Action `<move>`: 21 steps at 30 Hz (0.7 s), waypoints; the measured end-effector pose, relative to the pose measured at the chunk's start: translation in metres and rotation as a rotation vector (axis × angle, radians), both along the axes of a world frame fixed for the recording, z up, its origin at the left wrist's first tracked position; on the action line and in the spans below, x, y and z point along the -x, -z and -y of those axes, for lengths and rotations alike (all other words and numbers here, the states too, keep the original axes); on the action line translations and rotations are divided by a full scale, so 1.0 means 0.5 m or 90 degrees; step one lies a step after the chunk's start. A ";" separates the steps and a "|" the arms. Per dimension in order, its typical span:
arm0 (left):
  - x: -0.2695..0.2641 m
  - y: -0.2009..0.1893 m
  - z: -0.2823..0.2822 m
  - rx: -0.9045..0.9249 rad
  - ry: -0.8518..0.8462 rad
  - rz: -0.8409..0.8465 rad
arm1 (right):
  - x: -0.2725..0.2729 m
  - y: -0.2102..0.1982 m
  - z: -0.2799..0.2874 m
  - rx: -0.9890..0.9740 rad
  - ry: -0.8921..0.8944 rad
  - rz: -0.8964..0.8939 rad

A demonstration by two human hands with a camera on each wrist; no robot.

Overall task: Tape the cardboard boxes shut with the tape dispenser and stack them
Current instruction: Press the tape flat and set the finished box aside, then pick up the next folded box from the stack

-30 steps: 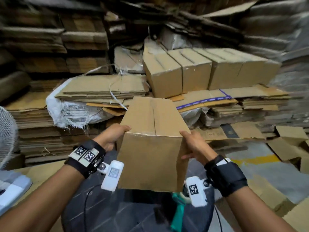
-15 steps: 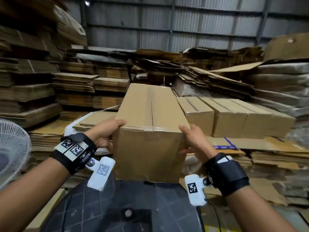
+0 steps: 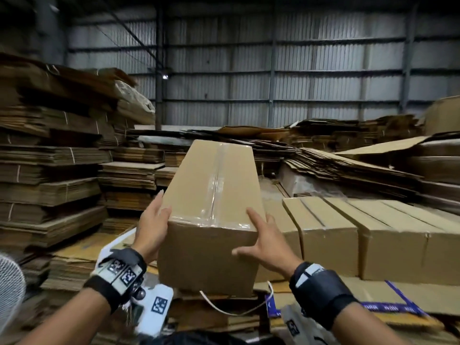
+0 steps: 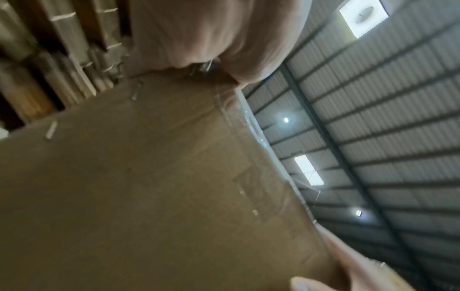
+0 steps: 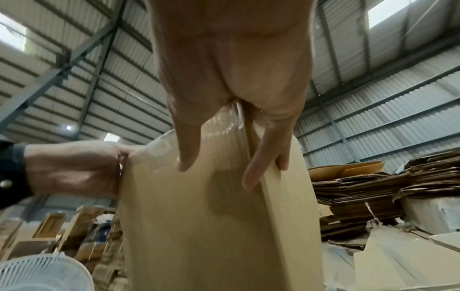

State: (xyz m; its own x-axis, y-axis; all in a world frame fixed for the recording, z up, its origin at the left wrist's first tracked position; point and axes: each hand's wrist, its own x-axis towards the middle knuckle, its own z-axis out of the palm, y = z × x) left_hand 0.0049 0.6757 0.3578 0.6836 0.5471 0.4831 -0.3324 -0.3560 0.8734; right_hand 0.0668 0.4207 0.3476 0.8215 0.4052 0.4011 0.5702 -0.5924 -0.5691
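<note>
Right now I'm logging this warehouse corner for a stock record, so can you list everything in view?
Taped cardboard box: one, brown, clear tape along its top seam, held up between both hands.
Closed boxes: a row of about four, brown, right of the held box.
Flattened cardboard stacks: many, brown, left and behind.
Fan: one, white, lower left edge.
Wrist straps: two, black.
Left hand: flat on the box's left side.
Right hand: fingers spread on its right corner.
</note>
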 end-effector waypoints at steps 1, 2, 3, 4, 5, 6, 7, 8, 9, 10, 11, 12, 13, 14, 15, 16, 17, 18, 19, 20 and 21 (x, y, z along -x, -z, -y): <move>-0.024 0.007 -0.008 -0.045 -0.019 0.009 | -0.026 0.005 -0.007 0.014 0.011 0.012; -0.045 0.016 -0.014 -0.087 -0.029 0.013 | -0.056 0.011 -0.012 0.016 0.019 0.022; -0.068 0.025 -0.020 -0.127 -0.031 0.004 | -0.086 0.016 -0.015 0.014 0.022 0.031; -0.092 0.036 -0.027 -0.161 -0.022 -0.013 | -0.120 0.021 -0.017 0.014 0.022 0.036; -0.117 0.045 -0.034 -0.195 -0.010 -0.032 | -0.154 0.025 -0.019 0.018 0.019 0.045; -0.142 0.055 -0.041 -0.235 -0.001 -0.047 | -0.188 0.028 -0.020 0.023 0.016 0.053; -0.168 0.063 -0.047 -0.278 0.000 -0.061 | -0.222 0.030 -0.021 0.029 0.011 0.062; -0.197 0.071 -0.056 -0.315 -0.014 -0.069 | -0.256 0.031 -0.024 0.032 0.005 0.069; -0.228 0.077 -0.064 -0.343 -0.036 -0.072 | -0.290 0.033 -0.029 0.033 -0.001 0.071; -0.262 0.082 -0.072 -0.362 -0.058 -0.072 | -0.327 0.036 -0.035 0.037 -0.008 0.076; -0.294 0.086 -0.080 -0.378 -0.074 -0.070 | -0.363 0.040 -0.044 0.042 -0.016 0.083; -0.327 0.092 -0.088 -0.391 -0.084 -0.071 | -0.400 0.047 -0.052 0.048 -0.023 0.087; -0.361 0.100 -0.096 -0.401 -0.093 -0.076 | -0.440 0.054 -0.061 0.052 -0.032 0.088; -0.397 0.109 -0.106 -0.405 -0.100 -0.080 | -0.481 0.064 -0.071 0.055 -0.040 0.087; -0.433 0.121 -0.115 -0.403 -0.105 -0.083 | -0.521 0.077 -0.078 0.060 -0.048 0.083; -0.467 0.136 -0.123 -0.401 -0.104 -0.082 | -0.558 0.093 -0.085 0.065 -0.052 0.079; -0.503 0.151 -0.130 -0.401 -0.100 -0.078 | -0.593 0.105 -0.090 0.070 -0.053 0.085; -0.539 0.166 -0.138 -0.405 -0.099 -0.070 | -0.628 0.116 -0.096 0.078 -0.053 0.097; -0.574 0.179 -0.145 -0.402 -0.095 -0.067 | -0.661 0.127 -0.100 0.085 -0.053 0.107; -0.611 0.193 -0.153 -0.388 -0.091 -0.062 | -0.693 0.138 -0.104 0.093 -0.051 0.115; -0.648 0.208 -0.160 -0.379 -0.095 -0.064 | -0.725 0.149 -0.109 0.108 -0.048 0.125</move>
State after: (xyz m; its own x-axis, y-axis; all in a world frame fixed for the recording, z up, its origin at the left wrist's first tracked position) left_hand 0.3288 0.7557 0.2540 0.6786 0.2976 0.6715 -0.1669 -0.8279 0.5355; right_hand 0.4295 0.4753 0.2728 0.6998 0.5379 0.4701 0.7058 -0.6217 -0.3395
